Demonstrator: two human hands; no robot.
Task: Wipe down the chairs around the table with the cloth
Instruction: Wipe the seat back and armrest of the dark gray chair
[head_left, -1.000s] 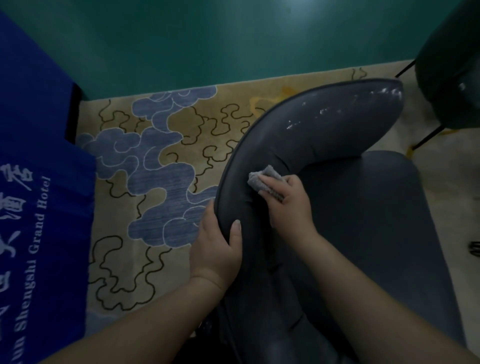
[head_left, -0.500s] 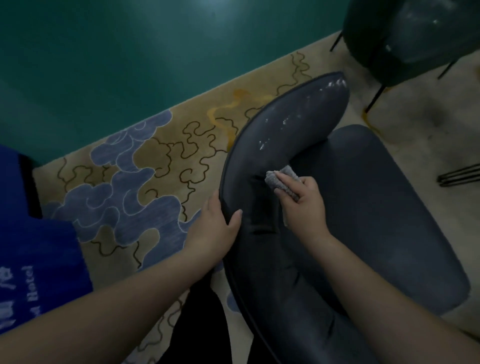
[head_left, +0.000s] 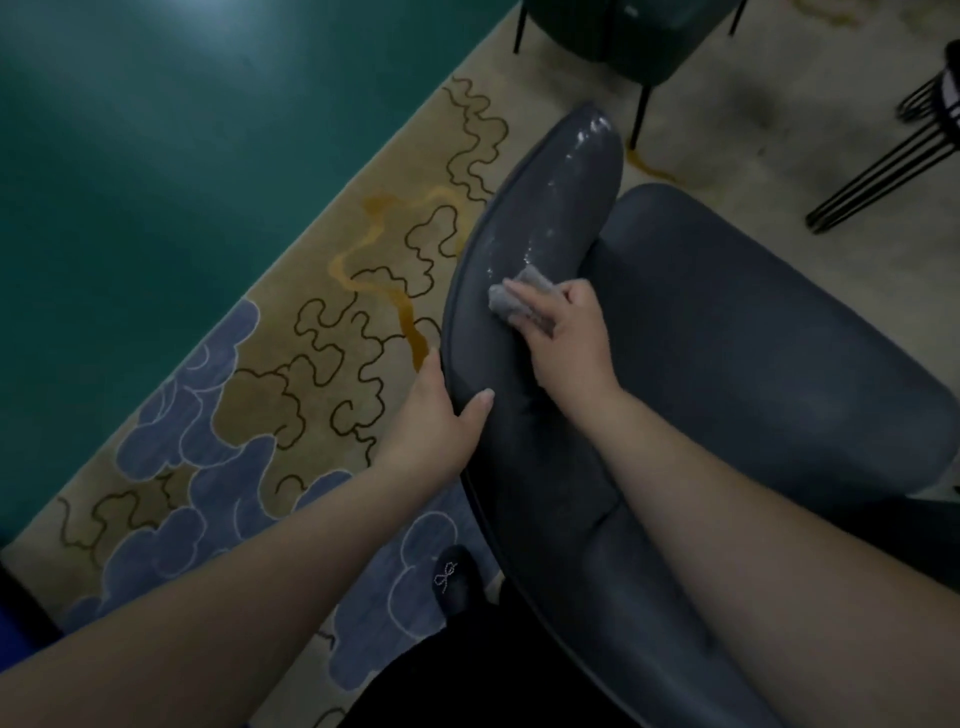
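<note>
No readable text or labels anywhere

chair (head_left: 701, 332): smooth leather-like, glossy wet streaks | cloth (head_left: 511, 299): grey, nubby | carpet (head_left: 332, 332): woven, matt
</note>
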